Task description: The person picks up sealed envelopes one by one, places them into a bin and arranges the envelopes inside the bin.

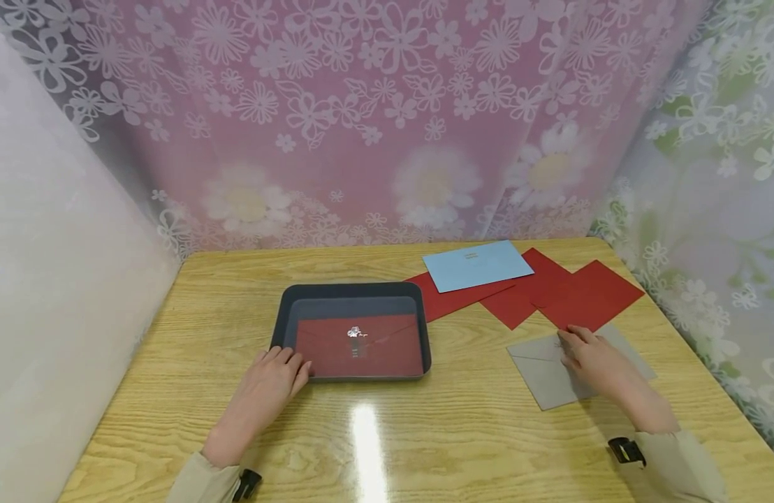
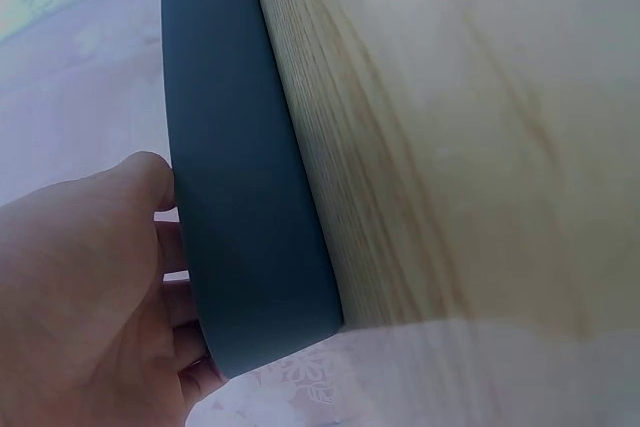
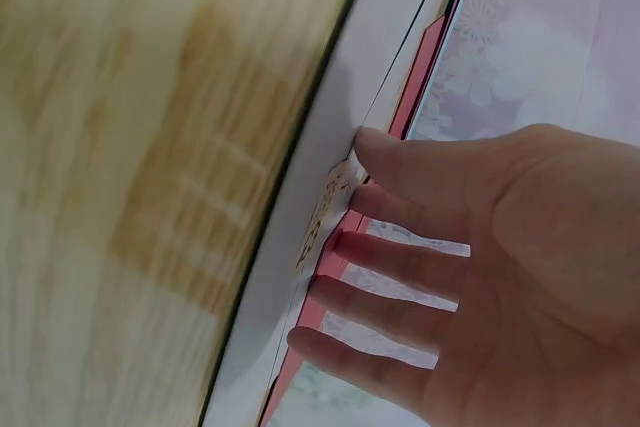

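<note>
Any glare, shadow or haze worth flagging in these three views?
Head view: a bright glare streak on the near part of the table, a soft shadow by the right hand on the grey envelope; left wrist view: table surface hazy, washed out; right wrist view: wood grain looks soft.

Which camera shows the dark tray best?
The head view: the dark tray shows nearly whole, with a red envelope inside. The left wrist view shows only part of its outer wall; the right wrist view, none.

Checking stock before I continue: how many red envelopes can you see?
4: one red envelope in the tray; left one, middle one and right one overlapping to its right. More may be hidden underneath.
</note>
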`<action>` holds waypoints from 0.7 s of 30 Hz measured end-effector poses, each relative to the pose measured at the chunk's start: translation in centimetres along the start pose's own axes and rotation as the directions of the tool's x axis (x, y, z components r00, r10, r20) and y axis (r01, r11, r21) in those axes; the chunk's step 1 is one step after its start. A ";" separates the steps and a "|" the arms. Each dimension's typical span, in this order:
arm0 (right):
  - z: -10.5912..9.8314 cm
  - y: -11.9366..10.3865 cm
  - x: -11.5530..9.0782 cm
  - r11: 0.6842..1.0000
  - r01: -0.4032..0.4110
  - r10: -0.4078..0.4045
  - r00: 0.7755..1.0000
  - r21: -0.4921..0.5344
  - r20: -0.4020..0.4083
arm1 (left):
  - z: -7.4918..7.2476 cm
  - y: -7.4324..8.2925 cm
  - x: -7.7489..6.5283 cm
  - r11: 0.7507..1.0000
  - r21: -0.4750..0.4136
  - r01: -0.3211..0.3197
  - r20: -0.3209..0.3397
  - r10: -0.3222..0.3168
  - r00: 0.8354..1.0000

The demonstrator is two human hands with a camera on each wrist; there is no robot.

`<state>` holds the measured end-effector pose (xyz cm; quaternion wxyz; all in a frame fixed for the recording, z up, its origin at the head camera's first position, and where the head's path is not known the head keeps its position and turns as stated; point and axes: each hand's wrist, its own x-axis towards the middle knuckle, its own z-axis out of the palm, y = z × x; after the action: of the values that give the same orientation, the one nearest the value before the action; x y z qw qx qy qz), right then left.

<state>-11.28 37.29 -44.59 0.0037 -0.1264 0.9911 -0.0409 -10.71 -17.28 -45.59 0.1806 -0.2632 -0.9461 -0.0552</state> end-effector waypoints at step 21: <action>1.0 -5.7 -1.3 0.995 0.064 -0.069 0.995 -0.073 -0.068 | 0.0 0.1 0.0 1.000 0.003 0.009 0.007 -0.009 1.000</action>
<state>-8.60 31.99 -45.15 -0.0372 -0.1581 0.9867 -0.0102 -10.62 -17.18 -45.57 0.1772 -0.2590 -0.9480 -0.0538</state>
